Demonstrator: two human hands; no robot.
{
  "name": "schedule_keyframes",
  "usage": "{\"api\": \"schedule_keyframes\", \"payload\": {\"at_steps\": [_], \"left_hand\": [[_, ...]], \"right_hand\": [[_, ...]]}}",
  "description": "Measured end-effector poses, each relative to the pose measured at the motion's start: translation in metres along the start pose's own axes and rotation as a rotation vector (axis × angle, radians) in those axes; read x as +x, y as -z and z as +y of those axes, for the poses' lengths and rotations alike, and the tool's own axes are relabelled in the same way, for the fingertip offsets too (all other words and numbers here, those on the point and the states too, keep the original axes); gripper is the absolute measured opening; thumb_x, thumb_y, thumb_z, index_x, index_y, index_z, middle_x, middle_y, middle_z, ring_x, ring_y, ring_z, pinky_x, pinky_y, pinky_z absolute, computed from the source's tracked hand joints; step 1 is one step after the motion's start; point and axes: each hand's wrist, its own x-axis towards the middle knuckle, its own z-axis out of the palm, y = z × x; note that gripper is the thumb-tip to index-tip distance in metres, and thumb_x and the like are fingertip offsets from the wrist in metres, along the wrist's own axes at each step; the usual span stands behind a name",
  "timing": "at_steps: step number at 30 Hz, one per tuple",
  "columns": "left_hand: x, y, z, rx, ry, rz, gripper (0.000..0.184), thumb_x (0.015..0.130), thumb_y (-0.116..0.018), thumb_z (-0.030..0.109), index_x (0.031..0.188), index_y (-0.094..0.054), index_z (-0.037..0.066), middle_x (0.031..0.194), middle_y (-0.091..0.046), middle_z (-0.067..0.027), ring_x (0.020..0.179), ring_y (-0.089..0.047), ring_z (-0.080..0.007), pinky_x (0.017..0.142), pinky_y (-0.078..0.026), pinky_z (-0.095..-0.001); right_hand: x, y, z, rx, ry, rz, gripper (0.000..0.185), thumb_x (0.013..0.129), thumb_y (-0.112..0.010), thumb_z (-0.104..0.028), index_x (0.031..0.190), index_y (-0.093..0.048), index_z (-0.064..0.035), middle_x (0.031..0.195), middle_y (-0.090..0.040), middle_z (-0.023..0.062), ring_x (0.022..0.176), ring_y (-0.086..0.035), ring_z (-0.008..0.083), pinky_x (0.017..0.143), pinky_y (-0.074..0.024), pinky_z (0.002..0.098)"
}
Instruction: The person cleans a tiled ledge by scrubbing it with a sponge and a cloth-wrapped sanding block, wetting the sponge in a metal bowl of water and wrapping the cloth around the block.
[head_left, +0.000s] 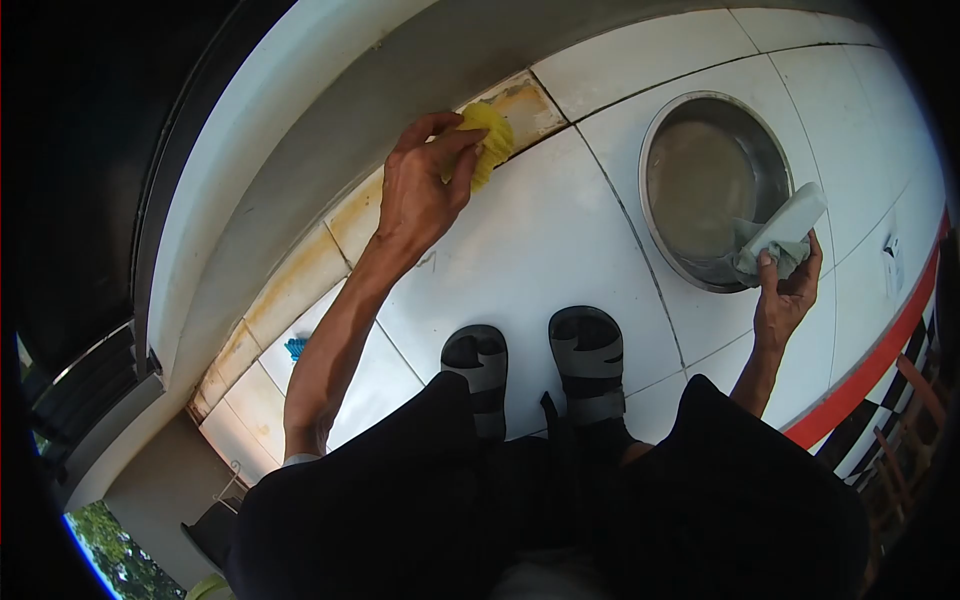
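Note:
My left hand [425,185] grips a yellow sponge [487,142] between thumb and fingers, beside the stained tiles [522,104] at the foot of the wall. On the right, my right hand [786,290] is closed on a pale, whitish block [795,218] with a grey-green wrapper [775,258] around its lower end. It is tilted over the near right rim of a round metal basin [650,185]. Cloudy greyish water [700,175] lies in the basin.
A blue scrubber [296,347] lies on the white tiled floor [520,250], left of my forearm. My sandalled feet [588,350] are near the centre. A grey wall [320,140] curves along the left. A red stripe [860,385] edges the floor at right.

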Motion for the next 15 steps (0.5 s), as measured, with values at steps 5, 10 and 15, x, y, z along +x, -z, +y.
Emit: {"api": "schedule_keyframes", "payload": {"at_steps": [5,10,15], "left_hand": [[0.011,-0.061,0.129,-0.229,-0.656,0.042,0.024,0.076,-0.077,0.004,0.099,-0.077,0.011,0.119,-0.063,-0.0139,0.110,-0.060,-0.0311,0.090,-0.054,-0.0404],[0.016,-0.147,0.155,-0.008,-0.789,-0.273,0.020,0.081,-0.073,0.012,0.100,-0.077,0.009,0.124,-0.061,-0.0159,0.121,-0.054,-0.0322,0.099,-0.049,-0.0419],[-0.022,-0.134,0.140,-0.024,-0.877,-0.346,0.023,0.082,-0.072,0.013,0.105,-0.073,0.009,0.131,-0.057,-0.0147,0.132,-0.047,-0.0338,0.103,-0.047,-0.0435]], "right_hand": [[0.018,0.029,-0.020,0.073,0.046,0.111,0.055,0.092,-0.064,-0.007,0.141,-0.042,0.0028,0.129,-0.056,0.0166,0.119,-0.055,0.0241,0.102,-0.0444,0.0383],[0.029,0.066,-0.042,0.227,0.101,0.030,0.046,0.096,-0.059,-0.007,0.138,-0.045,0.0049,0.122,-0.061,0.0154,0.111,-0.060,0.0215,0.099,-0.0479,0.0382],[0.041,0.034,-0.066,-0.088,0.119,-0.178,0.052,0.089,-0.060,-0.004,0.140,-0.050,-0.0021,0.124,-0.062,0.0155,0.117,-0.058,0.0248,0.103,-0.0458,0.0406]]}}
